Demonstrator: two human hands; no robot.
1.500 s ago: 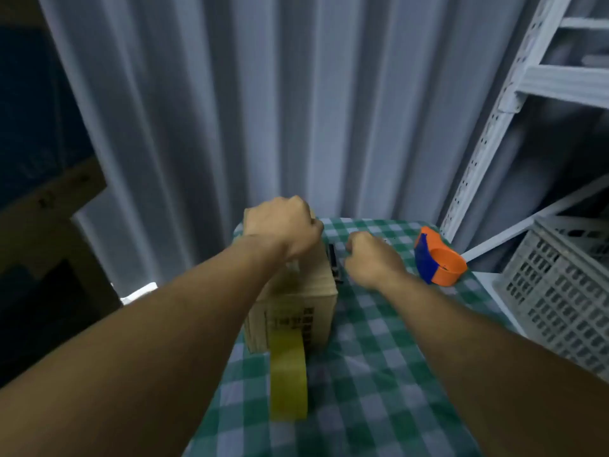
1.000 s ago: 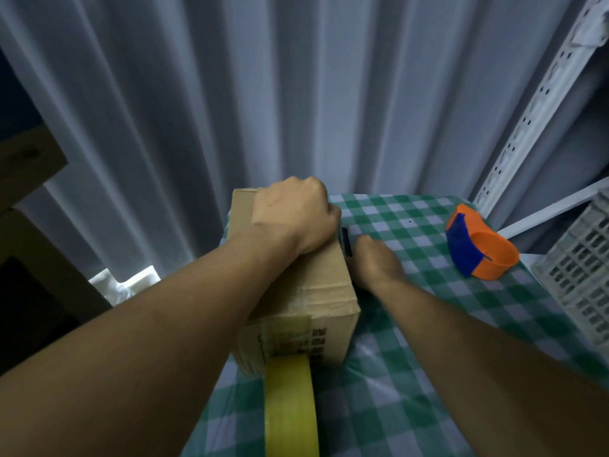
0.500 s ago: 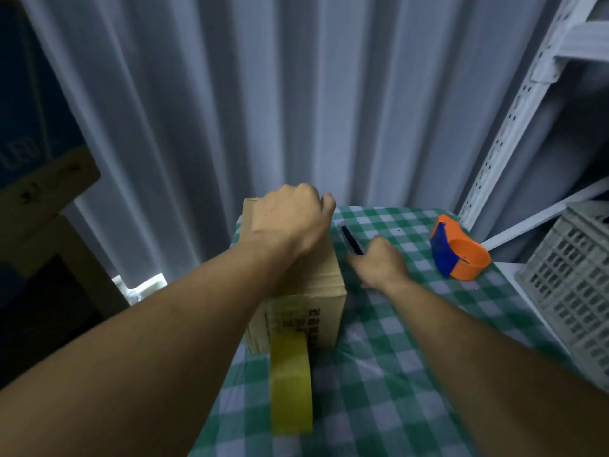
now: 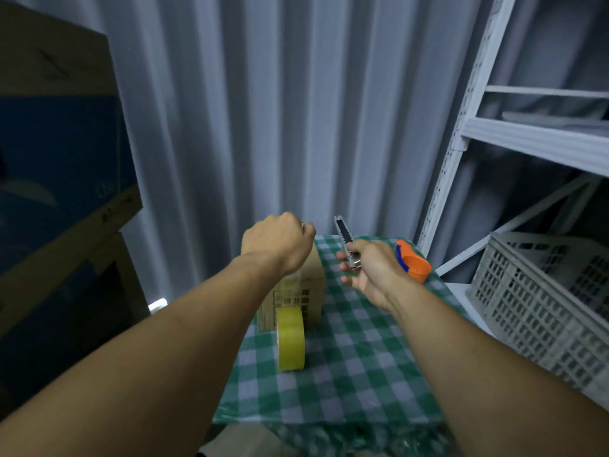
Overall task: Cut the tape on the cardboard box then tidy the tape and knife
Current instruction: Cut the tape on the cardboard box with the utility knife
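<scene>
A small cardboard box (image 4: pixel 309 291) stands on the green checked tablecloth (image 4: pixel 346 374). My left hand (image 4: pixel 276 245) rests closed on the box's top far end. My right hand (image 4: pixel 372 268) is raised to the right of the box and grips a utility knife (image 4: pixel 344 237), whose tip points up and away. A yellow roll of tape (image 4: pixel 290 338) stands on edge against the box's near face. Most of the box's top is hidden by my left hand.
An orange and blue tape dispenser (image 4: pixel 412 263) lies at the table's far right. A white metal shelf (image 4: pixel 494 133) and a grey slatted crate (image 4: pixel 543 308) stand to the right. Stacked cardboard boxes (image 4: pixel 56 159) are on the left, a curtain (image 4: pixel 280 110) behind.
My right hand picked the knife up from the table beside the box and lifted it. My left hand stayed on the box.
</scene>
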